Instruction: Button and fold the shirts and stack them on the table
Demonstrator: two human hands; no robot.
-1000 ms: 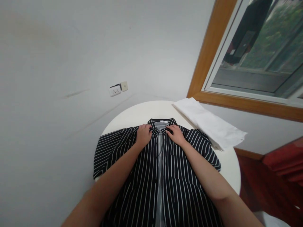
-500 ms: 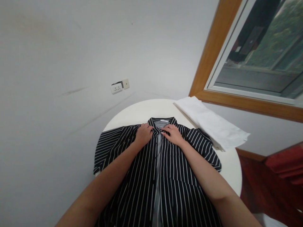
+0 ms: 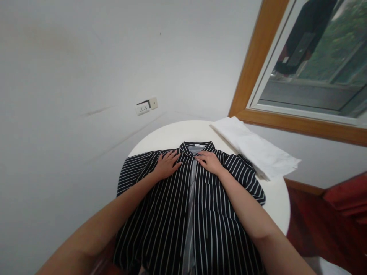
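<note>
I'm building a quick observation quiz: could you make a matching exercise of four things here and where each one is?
1. left hand
2. right hand
3. folded white material
4. socket

A. at the collar opening
B. on the wall
C. spread on the striped shirt
D. on the table

Pairs: 1-C, 2-A, 3-D, 4-B

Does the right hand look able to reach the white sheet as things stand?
Probably yes: the right hand rests on the striped shirt near its collar, only shirt fabric lies between, and nothing covers the white sheet.
</note>
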